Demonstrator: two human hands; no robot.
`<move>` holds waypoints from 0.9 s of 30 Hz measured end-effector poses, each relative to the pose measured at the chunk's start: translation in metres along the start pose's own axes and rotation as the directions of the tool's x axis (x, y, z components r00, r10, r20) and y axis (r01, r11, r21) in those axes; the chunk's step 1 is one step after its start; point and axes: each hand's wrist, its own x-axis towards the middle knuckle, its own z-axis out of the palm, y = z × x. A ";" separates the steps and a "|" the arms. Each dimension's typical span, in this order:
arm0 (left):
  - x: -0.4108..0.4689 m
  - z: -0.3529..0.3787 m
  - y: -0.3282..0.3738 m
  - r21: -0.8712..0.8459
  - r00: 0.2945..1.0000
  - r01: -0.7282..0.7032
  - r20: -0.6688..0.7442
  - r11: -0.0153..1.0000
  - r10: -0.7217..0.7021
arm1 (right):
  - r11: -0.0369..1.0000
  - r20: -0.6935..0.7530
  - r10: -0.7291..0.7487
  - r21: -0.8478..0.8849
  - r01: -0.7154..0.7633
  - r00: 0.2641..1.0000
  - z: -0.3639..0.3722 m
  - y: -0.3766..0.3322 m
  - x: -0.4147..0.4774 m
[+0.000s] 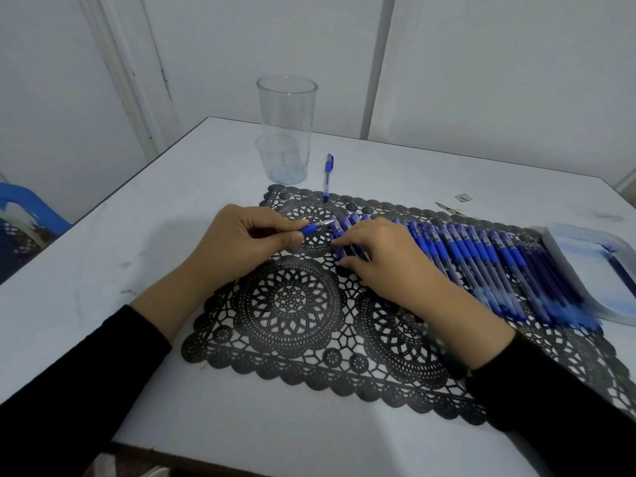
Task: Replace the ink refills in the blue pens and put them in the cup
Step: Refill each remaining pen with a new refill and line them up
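Pinching a blue pen (pixel 311 229) by its rubber grip, the left hand (pixel 247 237) holds it just above the black lace mat (pixel 292 304). The thumb and fingers are closed round the barrel, so only the grip and the metal tip show. The tip points at the right hand (pixel 385 259), probably so the two hands can meet over the work.

The right hand lies on the near end of the row of pens (pixel 481 256), with its fingers (pixel 344 243) bent down onto the first few. I cannot tell whether they have closed on one pen or only press the row to steady it.

The pens lie side by side across the mat, likely so each can be taken in turn and none rolls off the bench (pixel 103 270). A shallow pale tray (pixel 564 256) touches the far end of the row; what it holds is too blurred to name.

The clear cup (pixel 287 115) stands upright beyond the mat with no pens in it, within reach of either hand. One capped pen (pixel 327 175) lies just beside it, apart from the rest.
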 end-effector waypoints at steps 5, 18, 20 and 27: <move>0.000 -0.001 0.001 -0.004 1.000 0.012 -0.003 1.000 -0.012 | 0.998 -0.103 -0.038 0.048 0.043 0.994 -0.003 -0.002 -0.005; -0.002 0.001 0.005 -0.022 0.998 0.069 0.016 0.997 -0.068 | 0.853 -0.354 0.265 0.521 -0.046 0.897 -0.007 0.007 -0.011; -0.002 0.002 0.006 -0.027 0.996 0.081 0.026 0.996 -0.081 | 0.839 -0.338 0.265 0.542 -0.043 0.903 -0.005 0.006 -0.010; -0.004 0.007 0.009 -0.023 0.994 0.111 0.005 0.994 -0.111 | 0.817 -0.332 0.258 0.577 -0.022 0.907 -0.001 0.005 -0.010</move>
